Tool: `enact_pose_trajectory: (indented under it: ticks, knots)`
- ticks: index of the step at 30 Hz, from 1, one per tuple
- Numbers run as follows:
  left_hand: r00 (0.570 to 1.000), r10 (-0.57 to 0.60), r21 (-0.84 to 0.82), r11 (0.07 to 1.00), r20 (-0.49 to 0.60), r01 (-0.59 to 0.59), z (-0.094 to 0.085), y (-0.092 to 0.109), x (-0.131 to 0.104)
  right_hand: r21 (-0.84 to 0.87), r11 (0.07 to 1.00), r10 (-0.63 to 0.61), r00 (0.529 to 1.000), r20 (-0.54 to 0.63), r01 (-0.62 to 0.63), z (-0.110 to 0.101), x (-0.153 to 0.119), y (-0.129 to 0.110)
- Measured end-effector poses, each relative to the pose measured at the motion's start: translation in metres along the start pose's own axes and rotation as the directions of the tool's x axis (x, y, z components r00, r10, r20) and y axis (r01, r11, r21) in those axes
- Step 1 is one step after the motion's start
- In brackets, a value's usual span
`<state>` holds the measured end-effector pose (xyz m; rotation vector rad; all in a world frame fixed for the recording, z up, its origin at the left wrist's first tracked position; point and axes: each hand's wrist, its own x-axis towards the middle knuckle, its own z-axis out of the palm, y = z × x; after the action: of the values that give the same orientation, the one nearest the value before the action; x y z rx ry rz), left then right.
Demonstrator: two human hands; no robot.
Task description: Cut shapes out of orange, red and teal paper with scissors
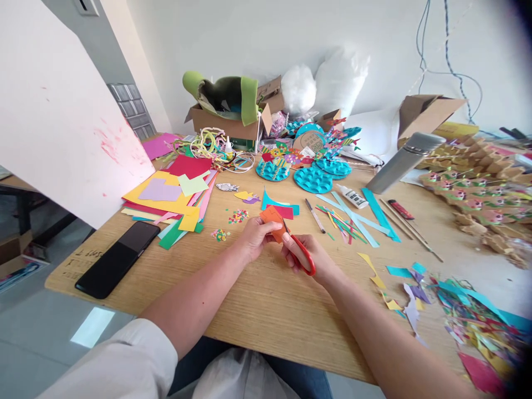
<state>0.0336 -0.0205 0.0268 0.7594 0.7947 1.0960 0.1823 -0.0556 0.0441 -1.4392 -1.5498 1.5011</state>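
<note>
Head view: the left hand (255, 238)'s fingers pinch an orange paper (271, 217) above the bench (249, 310); the right hand (317, 252)'s fingers grasp red-handled scissors (309, 259), a blade against the paper. Just beyond lies a turquoise paper (269, 200); a pen (315, 215) lies rightward, a black phone (118, 259) well to the left.

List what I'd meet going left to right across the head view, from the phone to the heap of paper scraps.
Phone → left hand pinching orange paper → right hand holding red-handled scissors → white bottle → red-and-black tube → heap of paper scraps.
</note>
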Motion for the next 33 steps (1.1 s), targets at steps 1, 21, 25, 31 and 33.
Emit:
enact_pose_trajectory:
  ticks: [1,21,25,31,33]
  knots:
    - [1.0,0.003,-0.001,1.0,0.005,-0.003,0.0001,0.0002,-0.0002,-0.001,1.0,0.0,1.0,-0.003,0.0,-0.0001,0.0,0.0]
    - [1.0,-0.013,0.0,1.0,-0.01,0.013,-0.0009,0.0015,0.001,-0.008,1.0,0.027,1.0,-0.011,-0.027,-0.0021,-0.0012,-0.0016]
    - [1.0,-0.013,-0.001,1.0,-0.011,0.013,0.0001,0.0035,0.0002,0.004,1.0,0.02,1.0,-0.002,-0.02,-0.0028,0.0003,0.0013]
    - [1.0,-0.005,-0.003,1.0,-0.005,0.005,-0.0003,0.0036,0.0003,0.02,1.0,0.015,1.0,0.002,-0.015,-0.0025,0.0015,0.0029]
    - [1.0,-0.002,-0.019,1.0,-0.007,0.002,0.0001,0.0032,0.0004,0.024,1.0,0.008,1.0,0.0,-0.008,-0.0019,0.0014,0.0021]
